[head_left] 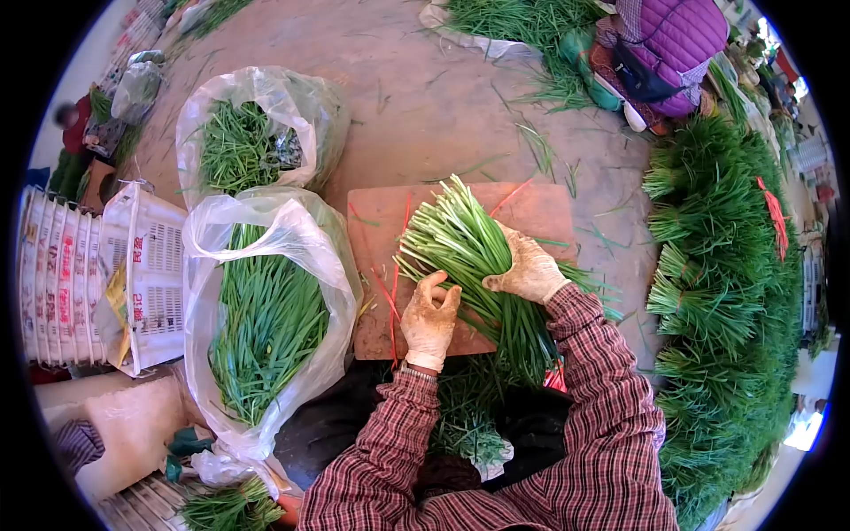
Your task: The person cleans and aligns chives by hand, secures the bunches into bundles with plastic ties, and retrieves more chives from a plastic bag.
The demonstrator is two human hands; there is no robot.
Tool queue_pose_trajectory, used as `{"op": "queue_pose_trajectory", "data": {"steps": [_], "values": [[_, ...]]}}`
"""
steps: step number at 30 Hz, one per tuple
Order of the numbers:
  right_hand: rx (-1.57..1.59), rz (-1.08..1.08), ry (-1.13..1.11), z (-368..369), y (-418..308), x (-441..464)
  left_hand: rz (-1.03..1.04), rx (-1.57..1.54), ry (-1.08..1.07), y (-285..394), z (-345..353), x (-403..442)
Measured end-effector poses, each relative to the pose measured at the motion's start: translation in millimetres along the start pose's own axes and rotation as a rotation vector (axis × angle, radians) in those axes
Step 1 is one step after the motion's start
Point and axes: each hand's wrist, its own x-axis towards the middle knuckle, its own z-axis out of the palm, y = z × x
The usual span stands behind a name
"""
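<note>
A thick bundle of green stalks (460, 232) lies slanted over a reddish-brown board (376, 221), its pale cut ends toward the upper left and its leaves toward me. My right hand (529, 265), in a stained pale glove, is wrapped round the bundle's right side. Just left of the stalks is my left hand (430, 320), also gloved, its fingers curled with thumb and forefinger near each other; whether anything thin is between them I cannot make out. Red ties (392, 305) lie across the board's left part.
Two clear plastic bags (332, 310) of greens stand at left, beside white crates (155, 274). A long row of tied green bundles (717, 310) runs down the right. At the upper right a person in a purple quilted garment (673, 44) is near more loose greens (522, 22).
</note>
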Motion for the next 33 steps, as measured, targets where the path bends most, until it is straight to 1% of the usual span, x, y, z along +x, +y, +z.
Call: {"op": "queue_pose_trajectory", "data": {"steps": [2,4,6,8,10,11,12,14,16,18,20,22,23,24,27,30,32,33], "values": [[0.004,0.016,0.000,-1.9,-1.3,-0.7,-0.011,-0.010,0.043,-1.1,6.9,3.8],[0.008,0.029,0.002,-2.1,-1.2,0.0,-0.045,-0.021,0.022,-8.0,13.5,9.5],[0.066,0.016,-0.021,-2.2,1.3,1.7,-0.197,-0.050,-0.025,-9.4,18.4,15.3],[0.061,0.015,-0.019,-0.6,5.9,2.8,-0.197,-0.081,-0.025,-7.9,18.5,24.3],[0.054,0.008,-0.014,0.9,8.9,5.1,-0.347,-0.461,-0.127,0.2,13.8,30.7],[0.064,0.007,-0.015,1.6,9.7,4.9,-0.371,-0.568,-0.120,0.0,13.6,29.8],[0.075,0.007,-0.015,1.4,9.7,5.1,-0.367,-0.566,-0.123,-1.7,13.2,27.8],[0.071,0.021,-0.015,-2.7,4.8,3.0,-0.407,-0.744,-0.108,-9.3,10.9,20.3],[0.064,0.033,-0.020,-5.4,-0.9,1.7,-0.396,-0.720,-0.110,-14.6,8.0,14.3],[0.083,0.019,-0.019,-6.8,-3.3,0.1,-0.443,-0.622,-0.109,-5.1,1.0,9.4],[0.097,0.019,-0.017,-7.5,-3.7,-1.7,-0.416,-0.632,-0.101,-15.9,2.4,6.8],[0.110,0.009,-0.008,-5.8,-1.5,-0.5,-0.420,-0.543,-0.117,-17.6,0.4,8.6],[0.068,0.008,0.018,-4.1,-2.8,0.6,-0.356,-0.482,-0.093,-8.7,-3.0,5.8],[0.030,0.012,0.041,-3.3,-4.5,1.1,-0.348,-0.479,-0.093,-11.3,-2.0,3.9],[0.065,0.010,0.013,-6.9,-2.6,0.0,-0.325,-0.549,-0.017,-14.2,1.5,0.7],[0.033,0.005,0.034,-4.5,-1.0,-1.4,-0.267,-0.567,-0.012,-12.3,0.6,-2.1],[0.059,0.023,-0.016,-6.4,-2.4,-0.4,-0.250,-0.588,0.002,-11.9,-0.1,-4.0],[0.030,0.025,0.001,-3.0,2.2,-0.8,-0.240,-0.607,0.016,-10.2,-0.6,-3.6]]}}
